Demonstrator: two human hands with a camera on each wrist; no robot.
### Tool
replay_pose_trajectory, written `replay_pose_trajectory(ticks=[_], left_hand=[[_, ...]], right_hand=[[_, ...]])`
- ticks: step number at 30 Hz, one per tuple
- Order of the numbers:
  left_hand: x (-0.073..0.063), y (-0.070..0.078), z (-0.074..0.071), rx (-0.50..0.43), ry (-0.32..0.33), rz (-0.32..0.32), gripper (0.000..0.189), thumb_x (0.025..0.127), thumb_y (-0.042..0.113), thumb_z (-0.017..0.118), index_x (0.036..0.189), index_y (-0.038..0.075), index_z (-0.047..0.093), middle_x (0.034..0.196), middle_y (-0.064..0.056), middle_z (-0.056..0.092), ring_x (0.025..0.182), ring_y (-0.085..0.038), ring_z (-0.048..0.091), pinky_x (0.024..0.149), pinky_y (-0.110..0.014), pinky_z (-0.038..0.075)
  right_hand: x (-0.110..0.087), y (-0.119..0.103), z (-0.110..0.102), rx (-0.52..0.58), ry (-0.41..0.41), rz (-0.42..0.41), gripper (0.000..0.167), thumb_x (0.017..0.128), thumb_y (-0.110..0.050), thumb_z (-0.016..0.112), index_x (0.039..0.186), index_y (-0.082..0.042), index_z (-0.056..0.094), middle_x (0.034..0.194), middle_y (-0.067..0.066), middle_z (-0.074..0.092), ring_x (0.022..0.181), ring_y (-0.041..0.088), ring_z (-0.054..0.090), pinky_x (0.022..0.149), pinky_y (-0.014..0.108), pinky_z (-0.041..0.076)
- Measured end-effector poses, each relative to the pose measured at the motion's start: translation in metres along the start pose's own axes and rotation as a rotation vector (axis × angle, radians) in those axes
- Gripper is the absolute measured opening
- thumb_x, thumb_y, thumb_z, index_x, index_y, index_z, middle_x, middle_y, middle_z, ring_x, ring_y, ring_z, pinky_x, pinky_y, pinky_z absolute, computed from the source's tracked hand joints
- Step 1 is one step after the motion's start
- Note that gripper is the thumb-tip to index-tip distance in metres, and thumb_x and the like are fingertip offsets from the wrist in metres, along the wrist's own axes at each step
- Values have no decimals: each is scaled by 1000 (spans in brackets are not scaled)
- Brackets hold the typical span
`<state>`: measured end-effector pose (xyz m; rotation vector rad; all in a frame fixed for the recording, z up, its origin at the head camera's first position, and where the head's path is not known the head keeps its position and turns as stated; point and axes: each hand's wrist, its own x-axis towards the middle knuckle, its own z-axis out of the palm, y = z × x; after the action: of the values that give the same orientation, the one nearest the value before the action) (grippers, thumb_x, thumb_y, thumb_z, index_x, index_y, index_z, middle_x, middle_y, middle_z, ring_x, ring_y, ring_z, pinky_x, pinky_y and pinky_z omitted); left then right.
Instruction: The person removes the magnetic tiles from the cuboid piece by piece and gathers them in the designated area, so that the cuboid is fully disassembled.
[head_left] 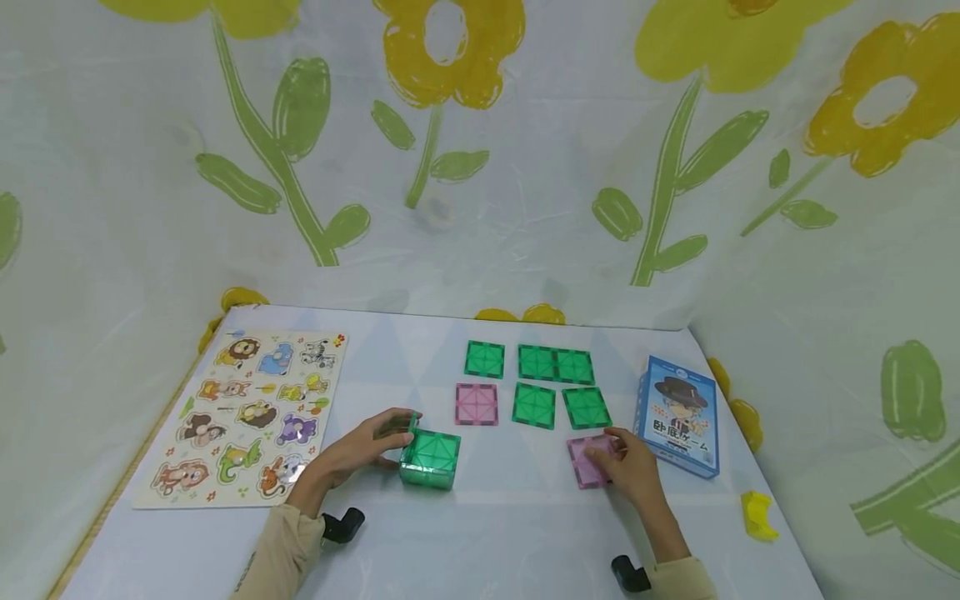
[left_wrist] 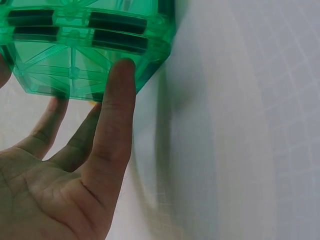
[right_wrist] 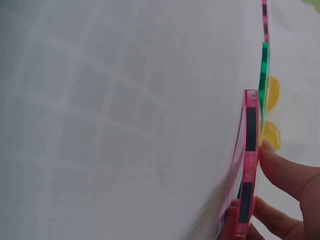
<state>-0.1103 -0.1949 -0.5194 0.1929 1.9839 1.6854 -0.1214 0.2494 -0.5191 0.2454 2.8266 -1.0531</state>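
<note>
On the left, my left hand (head_left: pixel 358 450) grips the left side of a green magnetic-tile box (head_left: pixel 435 452). Its see-through green tiles (left_wrist: pixel 37 52) show dark magnets along the edges in the left wrist view, with fingers (left_wrist: pixel 112 110) in front and others partly behind. My right hand (head_left: pixel 636 471) pinches a pink magnetic tile (head_left: pixel 583 467) by its right side; the right wrist view has this tile (right_wrist: pixel 250 160) edge-on between thumb and fingers. Beyond the hands lie another pink tile (head_left: pixel 476 405) and several flat green tiles (head_left: pixel 534 406).
An animal puzzle board (head_left: pixel 255 417) lies at the table's left. A blue game box (head_left: pixel 678 417) stands close beyond my right hand, and a small yellow piece (head_left: pixel 759 515) sits near the right edge. Flower-printed sheeting (head_left: pixel 525 208) hangs behind the table (head_left: pixel 495 542).
</note>
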Motion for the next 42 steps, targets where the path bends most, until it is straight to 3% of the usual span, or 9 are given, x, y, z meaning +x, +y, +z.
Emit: replay_pose_trajectory(ticks=[13, 24, 29, 33, 42], left_hand=[[1, -3, 2, -20, 14, -3, 62, 102, 32, 57, 153, 5, 33, 159, -27, 32, 142, -46, 39, 96, -45, 57], [-3, -6, 6, -8, 37, -5, 62, 102, 34, 56, 153, 6, 34, 158, -27, 35, 139, -42, 45, 95, -42, 58], [-3, -4, 7, -11, 50, 4, 61, 103, 33, 56, 153, 6, 35, 159, -26, 34, 140, -42, 43, 96, -43, 57], [-3, -4, 6, -18, 42, 17, 63, 103, 34, 56, 154, 5, 33, 159, -27, 33, 140, -43, 43, 96, -42, 58], [-4, -6, 7, -36, 64, 0, 63, 102, 33, 58, 153, 5, 35, 158, -26, 35, 139, -44, 44, 95, -43, 58]], right_hand=[[-7, -3, -1, -23, 9, 14, 57, 90, -30, 75, 134, 3, 57, 117, 23, 62, 97, 28, 54, 72, 28, 46], [-7, -1, -3, -50, 11, -38, 56, 90, -26, 75, 133, 4, 57, 105, 20, 63, 89, 23, 56, 68, 28, 45], [-9, -14, -3, -42, 37, -77, 50, 91, -23, 74, 132, 2, 59, 106, 19, 63, 87, 22, 57, 67, 27, 45], [-12, -32, 7, 25, 45, -130, 44, 91, -20, 74, 129, -1, 63, 106, 16, 65, 90, 21, 61, 73, 27, 51], [-24, -65, 47, 149, -61, -277, 36, 92, -28, 73, 122, -8, 70, 109, 4, 73, 100, 18, 69, 86, 28, 59]])
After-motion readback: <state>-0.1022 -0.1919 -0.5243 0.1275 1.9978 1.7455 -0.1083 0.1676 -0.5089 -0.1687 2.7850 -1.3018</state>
